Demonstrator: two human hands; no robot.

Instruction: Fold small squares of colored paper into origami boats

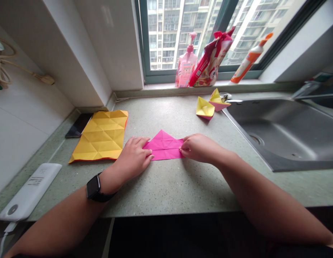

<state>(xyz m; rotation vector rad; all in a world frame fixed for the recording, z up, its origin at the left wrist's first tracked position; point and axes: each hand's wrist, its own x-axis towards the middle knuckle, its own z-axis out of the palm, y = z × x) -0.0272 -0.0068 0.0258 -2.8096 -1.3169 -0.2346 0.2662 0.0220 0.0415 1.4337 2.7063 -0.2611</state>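
Observation:
A pink sheet of folding paper [164, 146] lies on the counter, folded to a triangular peak at the back with a straight band along the front. My left hand [134, 153] rests over its left end, fingers stretched out and pressing it down. At the right end my right hand [196, 147] is closed, thumb and fingers pinching the paper's edge. A black smartwatch [93, 188] is on my left wrist. To the left of the pink paper lies a creased yellow sheet [103, 134] with an orange underside. Two folded paper boats [205, 108], yellow and pink, stand farther back on the right.
A steel sink [287, 132] with a tap takes up the right side. A white power bank [29, 191] with a cable lies front left, a dark phone [78, 125] beside the yellow sheet. A pink pump bottle [186, 68], a red bag [211, 61] and an orange-white bottle [248, 62] line the windowsill.

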